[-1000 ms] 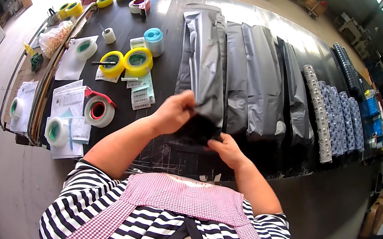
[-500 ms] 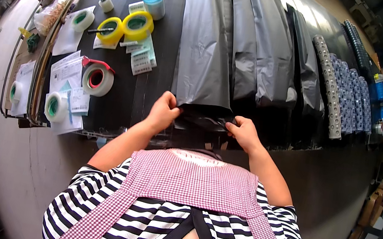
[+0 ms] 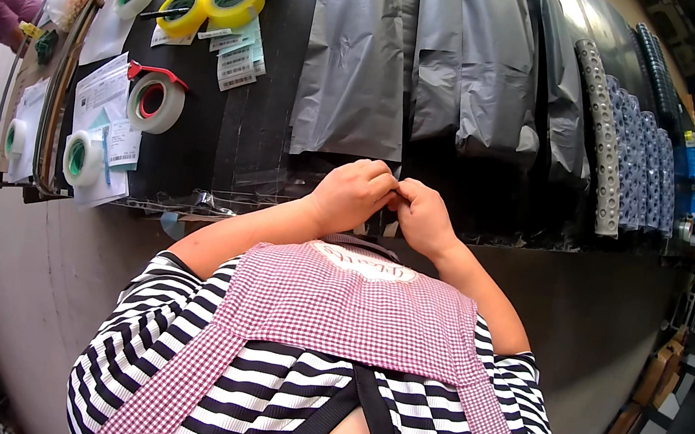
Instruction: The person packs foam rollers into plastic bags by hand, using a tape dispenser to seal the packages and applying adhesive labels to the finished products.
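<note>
My left hand [image 3: 354, 198] and my right hand [image 3: 425, 217] meet just in front of the table's near edge. The fingers of both are closed in a pinch, and whatever is between them is too hidden to name. Directly beyond them lies a long grey plastic mailing bag [image 3: 353, 82], flat on the black table, its near end reaching almost to my left hand. A second grey bag [image 3: 433, 94] and a third one [image 3: 497, 86] lie side by side to its right.
Rolls of patterned wrap [image 3: 599, 134] line the table's right. To the left are yellow tape rolls [image 3: 234, 1], a red tape dispenser [image 3: 155, 100], label sheets [image 3: 241, 59], printed papers [image 3: 101, 105] and a metal rail [image 3: 82, 57]. Another person [image 3: 9, 9] is at the far left.
Both hands have let go of the grey bag's near corners and come together. The bag's mouth, held apart before, now lies flat. My view has shifted slightly.
</note>
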Action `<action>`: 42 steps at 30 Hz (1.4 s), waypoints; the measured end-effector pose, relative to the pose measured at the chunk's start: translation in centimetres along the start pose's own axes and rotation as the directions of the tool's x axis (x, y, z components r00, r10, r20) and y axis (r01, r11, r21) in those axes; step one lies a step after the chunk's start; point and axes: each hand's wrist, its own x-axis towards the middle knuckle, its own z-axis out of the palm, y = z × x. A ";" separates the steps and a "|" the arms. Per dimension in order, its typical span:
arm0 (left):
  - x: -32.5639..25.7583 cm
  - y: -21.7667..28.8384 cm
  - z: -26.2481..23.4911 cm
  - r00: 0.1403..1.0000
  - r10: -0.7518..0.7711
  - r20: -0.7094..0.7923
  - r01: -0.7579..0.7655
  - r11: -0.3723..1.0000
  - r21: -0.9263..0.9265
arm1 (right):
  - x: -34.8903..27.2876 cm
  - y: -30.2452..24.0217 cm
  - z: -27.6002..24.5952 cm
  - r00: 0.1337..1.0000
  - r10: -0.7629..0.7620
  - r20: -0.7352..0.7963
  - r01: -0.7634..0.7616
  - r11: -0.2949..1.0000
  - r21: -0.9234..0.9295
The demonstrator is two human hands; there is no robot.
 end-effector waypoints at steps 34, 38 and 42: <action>-0.7 -14.6 -9.3 0.930 0.349 0.116 -0.363 0.821 0.441 | 12.1 1.7 -3.8 0.662 -0.704 0.257 0.644 0.359 -0.676; 0.7 -15.5 -10.0 0.900 0.296 0.321 -0.390 0.875 0.288 | 13.2 0.8 -4.6 0.710 -0.596 0.374 0.686 0.467 -0.558; 1.4 -14.9 -11.0 0.884 -0.143 0.445 0.224 0.965 -0.134 | 14.4 -3.2 -5.3 0.963 -0.005 0.271 -0.024 0.994 0.103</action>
